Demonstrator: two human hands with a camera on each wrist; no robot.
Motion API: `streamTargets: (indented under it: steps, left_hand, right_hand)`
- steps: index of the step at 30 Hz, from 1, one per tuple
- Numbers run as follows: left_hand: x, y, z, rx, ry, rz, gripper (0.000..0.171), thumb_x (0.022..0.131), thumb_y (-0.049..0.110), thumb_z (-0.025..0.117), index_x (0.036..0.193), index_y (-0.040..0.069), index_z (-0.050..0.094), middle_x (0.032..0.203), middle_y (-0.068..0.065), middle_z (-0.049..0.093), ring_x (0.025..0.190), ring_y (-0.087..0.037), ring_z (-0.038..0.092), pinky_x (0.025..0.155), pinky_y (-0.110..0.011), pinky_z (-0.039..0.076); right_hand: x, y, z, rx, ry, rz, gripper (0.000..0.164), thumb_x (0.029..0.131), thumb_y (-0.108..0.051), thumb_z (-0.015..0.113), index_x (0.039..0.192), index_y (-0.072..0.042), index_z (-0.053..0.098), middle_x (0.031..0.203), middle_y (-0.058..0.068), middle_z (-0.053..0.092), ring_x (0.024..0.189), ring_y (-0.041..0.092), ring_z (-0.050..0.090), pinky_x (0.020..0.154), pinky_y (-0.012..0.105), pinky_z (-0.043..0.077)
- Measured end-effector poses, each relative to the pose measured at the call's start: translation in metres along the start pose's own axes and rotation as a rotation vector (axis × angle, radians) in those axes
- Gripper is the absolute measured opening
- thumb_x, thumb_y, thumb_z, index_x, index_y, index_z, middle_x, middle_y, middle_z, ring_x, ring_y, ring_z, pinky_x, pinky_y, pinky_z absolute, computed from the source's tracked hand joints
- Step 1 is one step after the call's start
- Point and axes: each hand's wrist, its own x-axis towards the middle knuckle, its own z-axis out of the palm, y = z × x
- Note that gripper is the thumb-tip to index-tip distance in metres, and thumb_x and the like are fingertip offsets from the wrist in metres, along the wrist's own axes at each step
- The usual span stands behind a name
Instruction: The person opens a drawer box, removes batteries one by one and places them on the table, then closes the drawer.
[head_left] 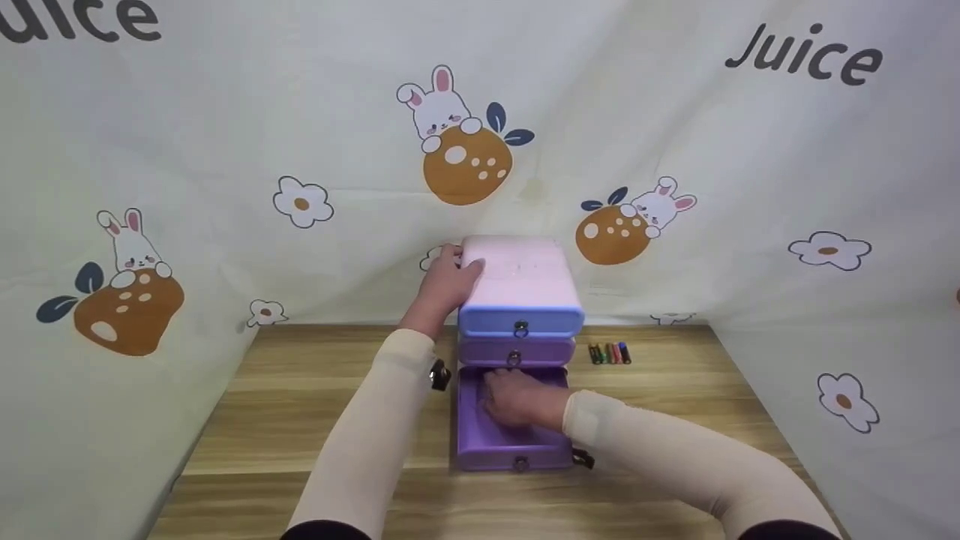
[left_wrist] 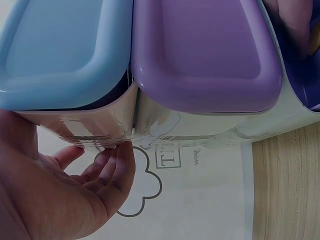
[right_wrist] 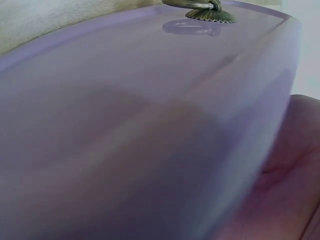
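A small drawer cabinet [head_left: 517, 274] with a pink top stands on the table. Its blue top drawer [head_left: 487, 322] and the purple middle drawer [head_left: 484, 352] are closed, while the purple bottom drawer [head_left: 471, 427] is pulled out. My left hand [head_left: 444, 289] rests against the cabinet's upper left side, fingertips touching the side wall in the left wrist view. My right hand [head_left: 517, 397] reaches down into the bottom drawer; its fingertips are largely hidden. Near those fingers the left wrist view shows a bit of a yellowish thing [left_wrist: 315, 41], too little to identify.
Several batteries [head_left: 610, 353] in different colours lie in a row on the wooden table [head_left: 315, 427], right of the cabinet. A pale printed cloth [head_left: 360, 247] hangs behind and along both sides. Each drawer front carries a metal ring pull [right_wrist: 210, 11].
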Motion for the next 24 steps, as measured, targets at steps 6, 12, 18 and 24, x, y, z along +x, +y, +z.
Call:
streamTargets:
  steps: [6,12,18,24]
  left_hand:
    - [0.001,0.0,0.0,0.009,0.006,-0.011,0.064,0.11,0.047,0.062,0.158,0.008,0.046,0.15,-0.017,0.059,0.141,-0.034,0.056,0.117,-0.051,0.046]
    - [0.001,0.0,0.0,0.013,0.009,-0.014,0.065,0.11,0.047,0.062,0.159,0.007,0.046,0.151,-0.017,0.059,0.141,-0.035,0.056,0.118,-0.05,0.046]
    - [0.0,0.0,0.0,-0.008,0.009,-0.003,0.063,0.11,0.046,0.062,0.157,0.007,0.048,0.149,-0.018,0.06,0.139,-0.035,0.058,0.116,-0.052,0.047]
    - [0.0,0.0,0.0,0.002,0.003,-0.007,0.064,0.11,0.047,0.062,0.158,0.007,0.047,0.149,-0.017,0.06,0.137,-0.034,0.058,0.115,-0.052,0.048]
  right_hand:
    - [-0.002,0.0,-0.001,-0.061,0.044,-0.104,0.043,0.111,-0.025,0.061,0.143,0.004,0.063,0.137,0.022,0.067,0.13,0.04,0.065,0.115,0.052,0.051]
    - [-0.003,0.004,0.001,-0.088,0.1,-0.218,0.026,0.105,-0.015,0.069,0.125,0.002,0.071,0.119,0.019,0.071,0.112,0.036,0.071,0.104,0.049,0.058]
    - [0.0,0.015,0.012,-0.13,0.239,-0.352,0.009,0.102,-0.009,0.07,0.101,-0.001,0.072,0.098,0.014,0.066,0.087,0.03,0.068,0.082,0.047,0.062]
    - [-0.01,0.012,0.006,-0.102,0.214,-0.308,0.009,0.096,-0.004,0.077,0.095,-0.001,0.069,0.095,0.015,0.063,0.084,0.033,0.068,0.081,0.047,0.062]
